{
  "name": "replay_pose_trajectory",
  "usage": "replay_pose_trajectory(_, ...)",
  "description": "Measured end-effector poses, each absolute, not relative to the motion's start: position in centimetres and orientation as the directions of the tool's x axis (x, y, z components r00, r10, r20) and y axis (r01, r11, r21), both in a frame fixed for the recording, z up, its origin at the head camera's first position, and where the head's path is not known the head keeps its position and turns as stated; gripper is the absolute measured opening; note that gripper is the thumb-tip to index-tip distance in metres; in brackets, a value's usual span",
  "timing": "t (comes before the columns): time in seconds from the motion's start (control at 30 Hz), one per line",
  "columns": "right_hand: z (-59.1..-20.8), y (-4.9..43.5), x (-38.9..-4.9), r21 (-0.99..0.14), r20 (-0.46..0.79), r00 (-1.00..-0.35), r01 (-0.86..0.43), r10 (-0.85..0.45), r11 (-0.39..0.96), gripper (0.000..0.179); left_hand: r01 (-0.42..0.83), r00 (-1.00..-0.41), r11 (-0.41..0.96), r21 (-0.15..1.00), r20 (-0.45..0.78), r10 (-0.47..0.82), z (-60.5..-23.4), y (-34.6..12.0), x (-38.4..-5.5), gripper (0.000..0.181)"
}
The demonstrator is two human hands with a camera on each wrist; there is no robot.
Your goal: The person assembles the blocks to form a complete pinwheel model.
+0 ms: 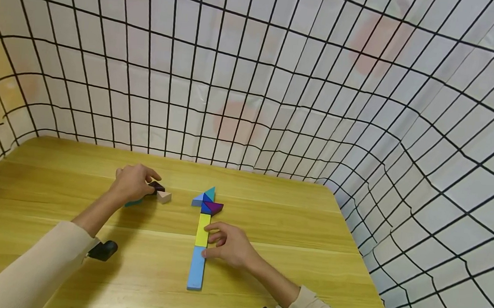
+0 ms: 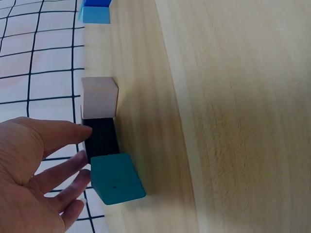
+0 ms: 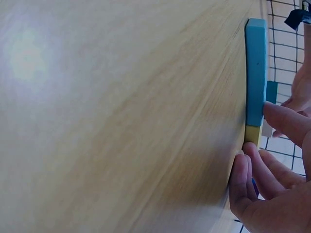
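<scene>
My left hand (image 1: 133, 183) reaches over the far left of the table, its thumb at a black block (image 2: 101, 138) and its other fingers loosely extended beside it. A beige block (image 2: 99, 97) adjoins the black one, and a teal block (image 2: 116, 179) lies on its other side. My right hand (image 1: 233, 247), fingers loosely bent, rests against the right edge of a line of blocks. Its thumb touches a long light blue block (image 1: 196, 268), while fingers are beside the yellow block (image 1: 202, 230). Above these sit dark blue (image 1: 205, 206), purple (image 1: 215, 208), light blue (image 1: 198, 200) and teal (image 1: 211, 193) pieces.
The wooden table (image 1: 302, 226) is bordered at the back and right by a black wire grid (image 1: 251, 96) with white sheeting behind it. Black wrist-worn devices hang below both sleeves, close to the tabletop.
</scene>
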State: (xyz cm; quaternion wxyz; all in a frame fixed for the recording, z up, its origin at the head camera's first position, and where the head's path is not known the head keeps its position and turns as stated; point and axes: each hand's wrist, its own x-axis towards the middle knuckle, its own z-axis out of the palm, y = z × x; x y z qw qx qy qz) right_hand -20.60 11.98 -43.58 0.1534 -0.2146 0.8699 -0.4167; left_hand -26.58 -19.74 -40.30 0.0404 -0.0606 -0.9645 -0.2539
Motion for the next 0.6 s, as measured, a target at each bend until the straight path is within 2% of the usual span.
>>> replay_pose_trajectory(0.33, -43.5, 12.0, -20.5, -0.786, -0.084, -0.864, -0.249, -0.497, 0.565, 0.052, 0.142, -0.989, 0.848, 0.51, 0.1, 0.105, -40.6, -19.8, -27.0, 0.027)
replay_pose_trajectory(0.6, -43.6, 12.0, -20.5, -0.78, -0.078, -0.862, -0.261, -0.501, 0.569, 0.054, 0.165, -0.984, 0.846, 0.507, 0.143, 0.106, -40.4, -19.2, -28.2, 0.024)
